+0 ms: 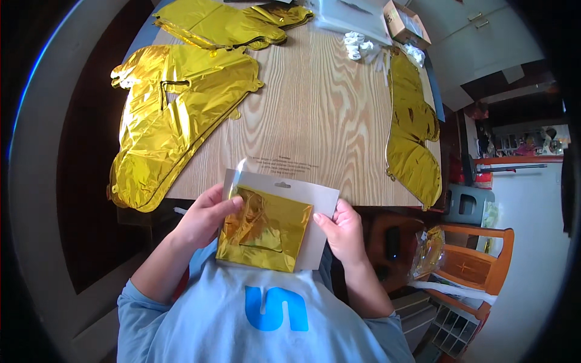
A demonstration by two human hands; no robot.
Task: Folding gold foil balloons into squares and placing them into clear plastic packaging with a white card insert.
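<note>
A folded gold foil balloon lies against a white backing card with a hang slot at its top. A clear plastic flap with small print stretches beyond the card, over the table's near edge. My left hand is closed on the card's left side, its thumb pressing on the foil. On the other side my right hand pinches the card's right edge, thumb on the front. Flat gold foil balloons lie at the left, far left and right of the table.
The wood-grain table is in front of me. At its far right are clear plastic sleeves, a cardboard box and small white coils. A wooden chair and a grey-green stool stand at my right.
</note>
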